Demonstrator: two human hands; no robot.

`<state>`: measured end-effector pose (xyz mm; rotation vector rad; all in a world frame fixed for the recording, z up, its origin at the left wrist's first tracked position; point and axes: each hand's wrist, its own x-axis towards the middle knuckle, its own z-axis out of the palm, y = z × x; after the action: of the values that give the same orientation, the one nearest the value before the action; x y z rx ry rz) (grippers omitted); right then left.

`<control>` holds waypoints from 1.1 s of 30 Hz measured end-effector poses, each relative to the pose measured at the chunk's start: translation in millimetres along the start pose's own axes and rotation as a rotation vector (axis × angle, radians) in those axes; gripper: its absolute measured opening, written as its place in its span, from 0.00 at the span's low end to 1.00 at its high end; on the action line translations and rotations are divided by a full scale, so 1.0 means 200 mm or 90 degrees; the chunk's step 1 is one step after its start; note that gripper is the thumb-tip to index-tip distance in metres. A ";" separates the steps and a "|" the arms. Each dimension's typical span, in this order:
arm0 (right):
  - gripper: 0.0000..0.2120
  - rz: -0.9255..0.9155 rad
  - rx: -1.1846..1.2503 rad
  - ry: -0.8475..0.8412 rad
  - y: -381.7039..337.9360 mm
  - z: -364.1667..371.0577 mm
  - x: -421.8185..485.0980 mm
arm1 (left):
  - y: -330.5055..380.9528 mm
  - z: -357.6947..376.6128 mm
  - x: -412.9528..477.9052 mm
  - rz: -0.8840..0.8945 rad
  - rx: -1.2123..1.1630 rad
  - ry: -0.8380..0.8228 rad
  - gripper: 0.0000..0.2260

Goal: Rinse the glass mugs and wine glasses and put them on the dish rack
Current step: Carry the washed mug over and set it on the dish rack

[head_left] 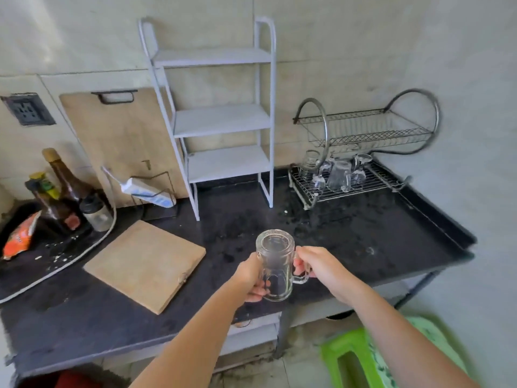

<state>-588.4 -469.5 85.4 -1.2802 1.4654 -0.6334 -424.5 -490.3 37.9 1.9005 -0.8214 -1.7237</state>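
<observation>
Glass mug [275, 261]: held over the table [377, 236] front, well apart from dish rack [369, 130].
Left hand [251, 278]: arm extended; grip curled round mug body.
Right hand [319, 266]: arm extended; grip curled round the handle.
Dish rack: rear right, glasses [338, 172] on lower tier.

We've just 1 view: wide-angle head cam, facing fwd & down over the dark worktop [363, 233]. Its near edge sits close, low in frame. The dish rack [369, 133] is farther off, right of centre. The wall [335, 51] fills the top, w/ lines bowed.
</observation>
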 end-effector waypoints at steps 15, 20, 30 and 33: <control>0.19 0.102 -0.003 0.164 0.10 -0.87 0.58 | 0.81 0.75 0.69 0.066 0.031 -0.152 0.13; 0.18 0.161 0.027 0.290 0.19 -1.10 0.79 | 0.97 0.86 0.89 0.238 0.273 -0.043 0.13; 0.18 0.124 0.078 0.400 0.29 -1.67 1.26 | 1.09 1.04 1.25 0.184 0.517 0.073 0.31; 0.18 0.121 0.093 0.427 0.32 -1.80 1.44 | 1.10 1.08 1.34 0.114 0.555 0.087 0.32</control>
<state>-910.5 -801.8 40.6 -0.8280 2.0066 -1.0840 -655.0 -819.3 -33.5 2.3109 -1.8271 -1.1812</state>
